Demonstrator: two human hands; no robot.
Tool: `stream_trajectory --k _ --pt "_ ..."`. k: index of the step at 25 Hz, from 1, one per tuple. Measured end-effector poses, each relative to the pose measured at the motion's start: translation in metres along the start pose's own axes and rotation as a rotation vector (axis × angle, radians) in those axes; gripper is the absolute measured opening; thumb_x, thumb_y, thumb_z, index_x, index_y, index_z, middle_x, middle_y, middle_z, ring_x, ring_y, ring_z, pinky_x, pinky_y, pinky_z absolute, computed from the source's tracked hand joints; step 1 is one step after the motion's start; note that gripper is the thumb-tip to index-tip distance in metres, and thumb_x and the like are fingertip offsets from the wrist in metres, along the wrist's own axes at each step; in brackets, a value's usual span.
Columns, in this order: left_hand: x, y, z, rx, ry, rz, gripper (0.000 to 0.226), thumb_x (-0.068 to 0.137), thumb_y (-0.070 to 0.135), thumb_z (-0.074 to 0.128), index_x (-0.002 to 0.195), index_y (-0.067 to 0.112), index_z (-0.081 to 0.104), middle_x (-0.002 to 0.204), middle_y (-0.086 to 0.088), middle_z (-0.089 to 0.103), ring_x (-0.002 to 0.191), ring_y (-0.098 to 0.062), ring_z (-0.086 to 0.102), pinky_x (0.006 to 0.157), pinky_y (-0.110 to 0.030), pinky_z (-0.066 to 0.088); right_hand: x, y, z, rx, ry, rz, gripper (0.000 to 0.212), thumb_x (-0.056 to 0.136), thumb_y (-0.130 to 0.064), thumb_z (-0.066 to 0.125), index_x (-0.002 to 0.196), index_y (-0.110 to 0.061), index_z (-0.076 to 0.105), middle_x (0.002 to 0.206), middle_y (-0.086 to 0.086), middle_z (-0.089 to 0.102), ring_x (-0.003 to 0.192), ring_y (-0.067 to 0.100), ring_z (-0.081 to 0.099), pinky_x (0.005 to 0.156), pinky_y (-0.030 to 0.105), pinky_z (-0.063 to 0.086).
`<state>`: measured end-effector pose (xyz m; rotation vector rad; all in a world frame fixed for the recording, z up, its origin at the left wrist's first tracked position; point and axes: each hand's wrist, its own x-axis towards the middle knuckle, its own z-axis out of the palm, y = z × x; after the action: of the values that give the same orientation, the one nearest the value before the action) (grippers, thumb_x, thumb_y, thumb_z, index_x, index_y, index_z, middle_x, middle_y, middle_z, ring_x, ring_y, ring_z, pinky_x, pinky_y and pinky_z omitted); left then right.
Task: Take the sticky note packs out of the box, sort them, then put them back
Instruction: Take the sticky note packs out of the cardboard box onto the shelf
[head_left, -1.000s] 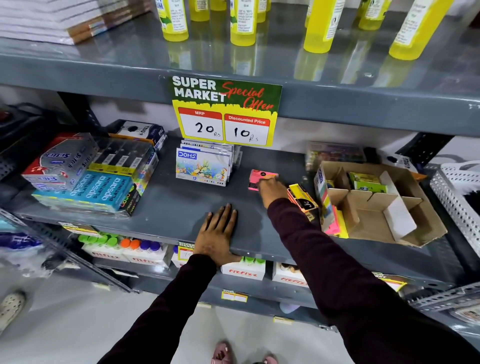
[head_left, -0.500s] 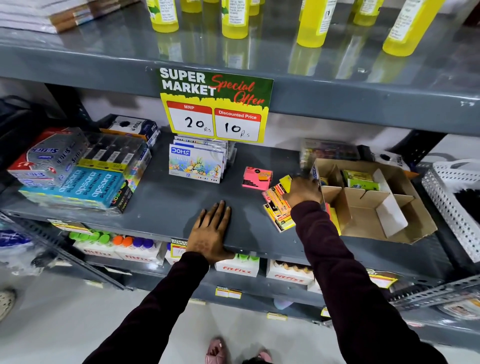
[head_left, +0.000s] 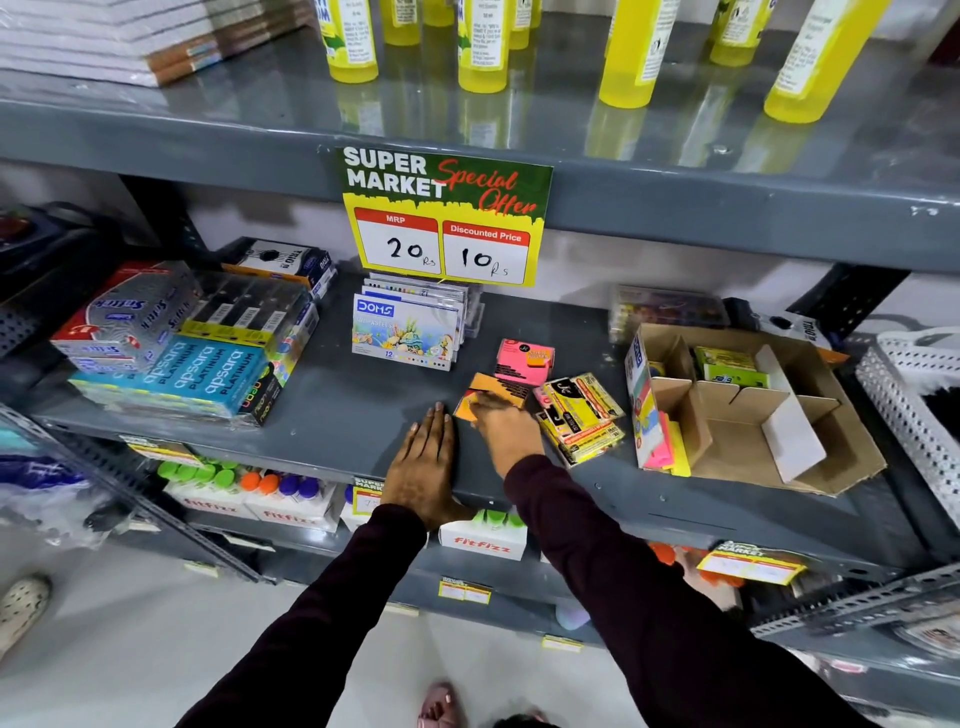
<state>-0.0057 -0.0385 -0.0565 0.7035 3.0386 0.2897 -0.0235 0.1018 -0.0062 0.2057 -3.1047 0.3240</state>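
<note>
An open cardboard box (head_left: 831, 452) with dividers sits on the grey shelf (head_left: 332, 415) at the right. A green sticky note pack (head_left: 727, 366) lies in its back compartment, and pink and yellow packs (head_left: 662, 447) lean in its left compartment. On the shelf lie a pink pack (head_left: 522, 361) and a small heap of yellow packs (head_left: 582, 415). My right hand (head_left: 506, 428) grips an orange pack (head_left: 488, 392) just in front of the pink one. My left hand (head_left: 423, 462) rests flat on the shelf's front edge, fingers together.
Crayon boxes (head_left: 405, 332) stand behind the packs under a hanging price sign (head_left: 444, 215). Wrapped stationery bundles (head_left: 176, 343) fill the shelf's left. Yellow bottles (head_left: 483, 47) stand on the shelf above. A white perforated basket (head_left: 909, 405) sits at the far right.
My right hand went from the pink pack to the box's left side, then came back left holding an orange pack down by the pink one. Yellow packs now lie loose on the shelf.
</note>
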Motion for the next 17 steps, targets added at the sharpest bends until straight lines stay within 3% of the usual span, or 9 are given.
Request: stream_trajectory --k 2,5,7,9,11,13,15,17 --pt "0.0 0.001 0.0 0.003 -0.001 0.0 0.128 0.052 0.059 0.075 0.141 -0.002 0.007 0.152 -0.022 0.008 0.141 -0.031 0.006 0.113 -0.038 0.003 -0.004 0.008 -0.008 0.046 0.04 0.031 0.029 0.098 -0.014 0.046 0.123 -0.009 0.059 0.131 0.012 0.061 0.117 0.031 0.06 0.093 0.039 0.051" --pt "-0.001 0.002 -0.001 0.002 0.008 -0.01 0.128 0.05 0.059 0.076 0.141 -0.003 0.01 0.151 -0.023 0.014 0.14 -0.033 0.011 0.113 -0.042 0.01 -0.006 0.046 -0.023 0.013 0.164 0.286 0.028 0.097 -0.017 0.05 0.12 -0.003 0.058 0.122 0.018 0.064 0.111 0.034 0.063 0.09 0.039 0.051" --pt "0.0 0.002 0.0 0.007 0.005 -0.018 0.128 0.052 0.06 0.076 0.141 -0.003 0.009 0.152 -0.023 0.013 0.14 -0.033 0.01 0.113 -0.042 0.008 -0.008 0.076 -0.03 -0.042 0.093 0.515 0.043 0.096 -0.025 0.052 0.13 0.001 0.048 0.134 0.023 0.054 0.123 0.037 0.054 0.099 0.043 0.048" --pt "0.0 0.002 0.001 0.014 0.0 -0.018 0.128 0.053 0.061 0.074 0.141 -0.002 0.006 0.152 -0.022 0.01 0.141 -0.032 0.006 0.113 -0.041 0.004 -0.01 0.09 -0.034 -0.006 -0.017 0.596 0.056 0.094 -0.03 0.057 0.136 0.004 0.042 0.14 0.023 0.048 0.13 0.038 0.046 0.104 0.045 0.044" --pt "0.0 0.002 0.002 0.017 -0.003 -0.016 0.128 0.055 0.063 0.072 0.141 -0.001 0.003 0.153 -0.021 0.006 0.141 -0.031 0.002 0.113 -0.04 0.002 -0.012 0.088 -0.039 -0.008 0.005 0.574 0.052 0.09 -0.028 0.063 0.129 0.002 0.049 0.136 0.022 0.048 0.128 0.039 0.046 0.102 0.044 0.045" --pt "0.0 0.002 0.001 0.012 0.004 -0.013 0.128 0.055 0.064 0.071 0.142 -0.001 0.004 0.153 -0.021 0.007 0.141 -0.031 0.004 0.114 -0.041 0.003 -0.017 0.076 -0.047 -0.023 0.172 0.48 0.038 0.091 -0.021 0.062 0.122 0.0 0.055 0.131 0.022 0.05 0.12 0.04 0.052 0.096 0.042 0.048" --pt "0.0 0.002 0.001 0.016 0.007 -0.011 0.127 0.052 0.063 0.073 0.141 -0.003 0.01 0.151 -0.023 0.014 0.14 -0.034 0.011 0.113 -0.043 0.009 -0.028 0.058 -0.048 0.064 0.329 0.306 0.027 0.091 -0.01 0.059 0.116 -0.002 0.063 0.12 0.023 0.06 0.101 0.04 0.063 0.083 0.041 0.053" --pt "0.0 0.001 0.003 0.031 -0.002 -0.011 0.126 0.049 0.063 0.074 0.139 -0.005 0.018 0.149 -0.025 0.021 0.138 -0.036 0.019 0.111 -0.046 0.011 -0.049 0.035 -0.035 0.105 0.399 0.117 0.022 0.083 -0.004 0.067 0.105 -0.004 0.071 0.104 0.017 0.069 0.086 0.038 0.069 0.067 0.039 0.059"
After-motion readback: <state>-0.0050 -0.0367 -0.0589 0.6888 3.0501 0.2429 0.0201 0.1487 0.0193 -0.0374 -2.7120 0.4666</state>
